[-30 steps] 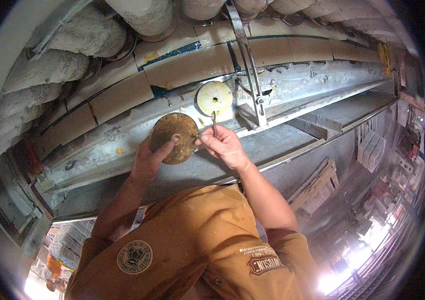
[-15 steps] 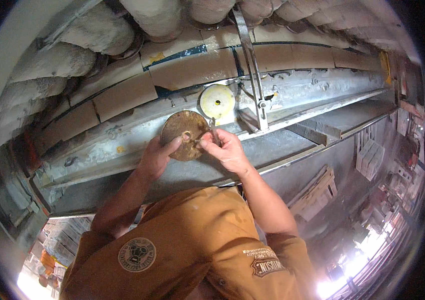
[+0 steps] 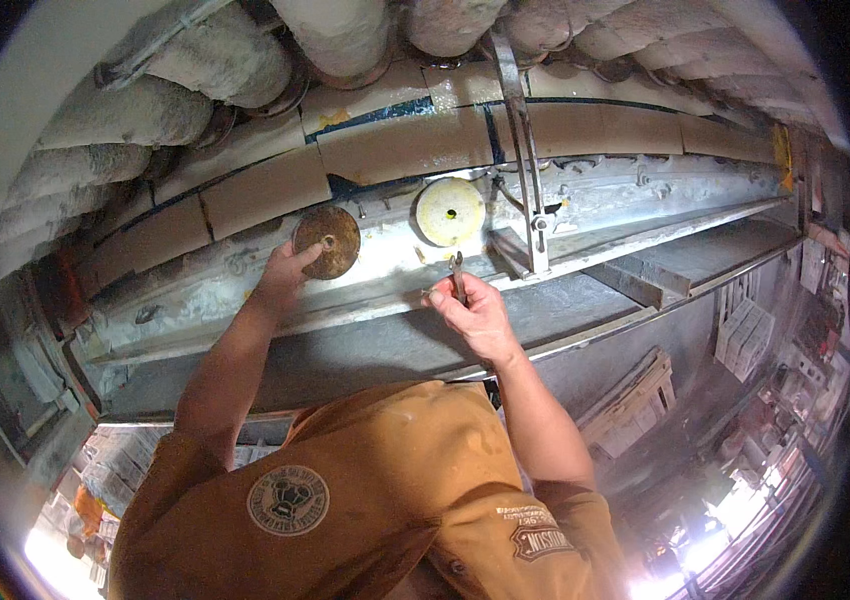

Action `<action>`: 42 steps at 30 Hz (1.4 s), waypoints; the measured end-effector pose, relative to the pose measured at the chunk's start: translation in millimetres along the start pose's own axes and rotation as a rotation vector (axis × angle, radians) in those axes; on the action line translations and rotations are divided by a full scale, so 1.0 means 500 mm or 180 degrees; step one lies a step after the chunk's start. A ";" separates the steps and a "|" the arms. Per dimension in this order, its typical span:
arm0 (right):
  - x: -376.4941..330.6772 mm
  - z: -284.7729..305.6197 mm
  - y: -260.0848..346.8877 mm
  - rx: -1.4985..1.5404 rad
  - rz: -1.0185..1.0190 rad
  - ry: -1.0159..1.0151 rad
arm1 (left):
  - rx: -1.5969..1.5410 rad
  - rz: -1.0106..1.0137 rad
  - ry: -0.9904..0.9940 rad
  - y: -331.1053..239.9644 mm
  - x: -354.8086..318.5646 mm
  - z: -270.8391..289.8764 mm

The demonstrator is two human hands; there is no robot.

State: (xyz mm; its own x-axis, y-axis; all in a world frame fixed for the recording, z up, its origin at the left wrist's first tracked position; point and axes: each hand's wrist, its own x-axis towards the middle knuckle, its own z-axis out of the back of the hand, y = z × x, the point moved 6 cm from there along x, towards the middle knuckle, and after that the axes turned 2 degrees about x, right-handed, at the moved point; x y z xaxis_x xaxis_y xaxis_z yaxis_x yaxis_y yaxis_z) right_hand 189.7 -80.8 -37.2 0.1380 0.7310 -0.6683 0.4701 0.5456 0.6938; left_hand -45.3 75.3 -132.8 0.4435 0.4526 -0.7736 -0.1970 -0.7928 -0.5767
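Note:
My left hand (image 3: 288, 272) grips a round brown metal disc (image 3: 333, 226) by its lower left edge. The thumb lies across the face beside its centre hole. Raised in front of my chest, my right hand (image 3: 477, 315) is closed around a slim dark metal tool (image 3: 459, 272) with a forked tip pointing up; whether it is a wrench or pliers I cannot tell. Something small and unclear shows at its thumb and fingertip. A pale yellowish disc (image 3: 440, 222) with a centre hole stands against the metal wall, just above the tool, apart from both hands.
An upright slotted metal bracket (image 3: 533, 190) rises right of the pale disc. A long metal ledge (image 3: 635, 240) runs across, with a grey trough (image 3: 385, 350) below it. Dusty rounded pipes (image 3: 340, 40) hang overhead. A wooden pallet-like piece (image 3: 635, 400) lies lower right.
My hands have separated. The left has carried the brown disc up and leftward, away from the right. The right hand has shifted slightly right and down, its tool now upright in view.

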 end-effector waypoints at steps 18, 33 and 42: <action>0.012 -0.018 -0.008 -0.0187 0.0018 0.0006 | 0.1031 -0.0173 -0.1427 0.069 0.062 0.111; 0.022 -0.027 -0.011 -0.0813 0.0274 0.0126 | 0.1335 -0.0285 0.0793 -0.029 -0.103 -0.253; 0.008 -0.024 0.013 -0.1062 0.0489 -0.0077 | 0.0920 0.0079 0.0871 -0.035 -0.101 -0.253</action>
State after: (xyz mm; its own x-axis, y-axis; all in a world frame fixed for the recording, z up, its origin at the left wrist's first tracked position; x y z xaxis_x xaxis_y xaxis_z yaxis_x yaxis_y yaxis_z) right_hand 182.8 -69.3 -32.2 0.2073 0.8070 -0.5530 0.1327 0.5369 0.8332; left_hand 46.2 14.4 -50.4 0.6444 0.2783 -0.7122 -0.4313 -0.6369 -0.6390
